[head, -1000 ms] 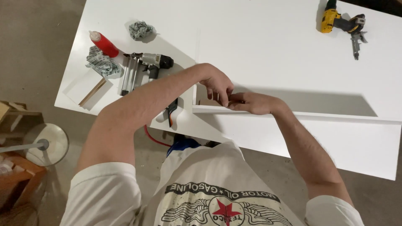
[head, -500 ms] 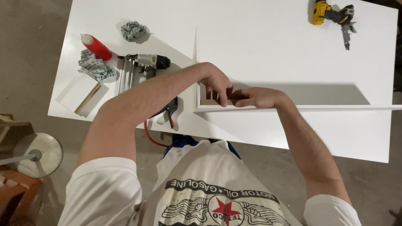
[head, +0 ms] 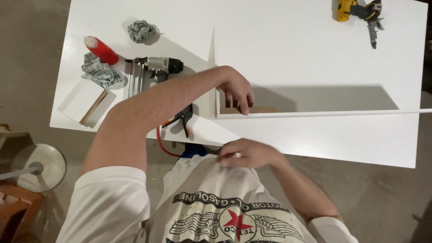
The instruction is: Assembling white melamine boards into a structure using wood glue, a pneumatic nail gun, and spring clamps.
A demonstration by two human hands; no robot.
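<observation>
White table [head: 292, 49]: left hand [head: 237, 92] spread inside box corner [head: 217, 112]; right hand [head: 249, 153] pinching shirt [head: 216, 198].

One head-worn view looks steeply down, close above the large flat white worktable [head: 292, 54], its near edge lowest.

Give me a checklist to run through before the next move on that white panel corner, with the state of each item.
1. Left hand steadying the upright white panel at its corner: ok.
2. Right hand on the work: not ok, it is at the shirt.
3. Nail gun within reach on the table: ok.
4. Red glue bottle nearby: ok.
5. Corner joint flush: cannot tell.
</observation>
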